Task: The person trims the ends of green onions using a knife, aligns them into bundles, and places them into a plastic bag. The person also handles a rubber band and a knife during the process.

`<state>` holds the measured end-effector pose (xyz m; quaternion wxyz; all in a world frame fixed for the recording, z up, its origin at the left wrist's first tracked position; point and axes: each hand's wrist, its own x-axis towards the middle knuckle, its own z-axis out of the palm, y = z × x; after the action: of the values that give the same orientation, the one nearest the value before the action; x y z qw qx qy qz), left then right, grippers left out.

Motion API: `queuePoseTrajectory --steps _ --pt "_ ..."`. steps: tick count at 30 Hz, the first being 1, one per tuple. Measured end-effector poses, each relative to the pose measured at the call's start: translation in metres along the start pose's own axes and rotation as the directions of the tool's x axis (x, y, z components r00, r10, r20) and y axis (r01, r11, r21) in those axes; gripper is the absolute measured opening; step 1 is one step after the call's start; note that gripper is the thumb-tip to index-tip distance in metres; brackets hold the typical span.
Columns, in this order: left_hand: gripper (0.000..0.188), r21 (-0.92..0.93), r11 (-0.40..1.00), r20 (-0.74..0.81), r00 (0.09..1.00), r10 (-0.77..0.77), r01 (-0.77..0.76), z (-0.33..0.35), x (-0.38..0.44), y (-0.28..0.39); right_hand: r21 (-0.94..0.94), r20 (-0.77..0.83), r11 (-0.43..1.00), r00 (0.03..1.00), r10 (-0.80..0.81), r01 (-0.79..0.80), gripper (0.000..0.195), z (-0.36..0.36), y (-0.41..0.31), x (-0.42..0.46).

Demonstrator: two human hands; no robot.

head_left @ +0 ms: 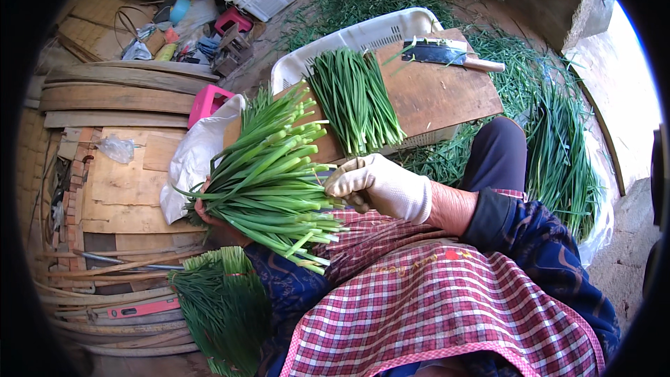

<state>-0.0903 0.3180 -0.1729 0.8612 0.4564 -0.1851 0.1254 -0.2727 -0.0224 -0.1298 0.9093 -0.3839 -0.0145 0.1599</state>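
My bare left hand (pixel 205 208) grips a large loose bunch of garlic chives (pixel 272 178) from its left side, and leaves hide most of the fingers. Pale stem ends fan out to the right. My right hand (pixel 374 186), in a white knitted work glove, pinches at those stem ends with curled fingers; a thin brown strand shows by the fingertips. Just beyond, another pile of green chives (pixel 356 99) lies across a wooden board (pixel 439 97). On the board's far right rests a cleaver (pixel 439 53) with a wooden handle and leaf scraps on its blade.
The board spans a white plastic crate (pixel 356 36). Trimmed leaves (pixel 366 2) litter the floor behind it, and long chives (pixel 560 152) lie at right. Tied chives (pixel 225 309) stand by my left elbow. Left are a pink stool (pixel 207 104), a white sack (pixel 193 162) and wooden planks (pixel 120 98).
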Motion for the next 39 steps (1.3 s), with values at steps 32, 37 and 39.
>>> queuePoseTrajectory --steps 32,37,39 --pt "0.043 -0.155 0.976 0.032 0.988 -0.153 0.156 0.011 -0.024 -0.017 -0.721 0.098 0.545 0.841 -0.532 0.428 0.027 -0.005 -0.066 -0.002" --pt "0.042 -0.149 0.977 0.022 0.988 -0.151 0.152 0.003 -0.023 -0.011 -0.168 0.416 0.82 0.794 -0.444 0.547 0.037 -0.048 -0.085 -0.048" --pt "0.042 -0.144 0.978 0.008 0.989 -0.149 0.148 0.0 -0.023 -0.007 -0.792 0.232 0.572 0.972 -0.036 0.211 0.041 -0.044 -0.095 -0.064"
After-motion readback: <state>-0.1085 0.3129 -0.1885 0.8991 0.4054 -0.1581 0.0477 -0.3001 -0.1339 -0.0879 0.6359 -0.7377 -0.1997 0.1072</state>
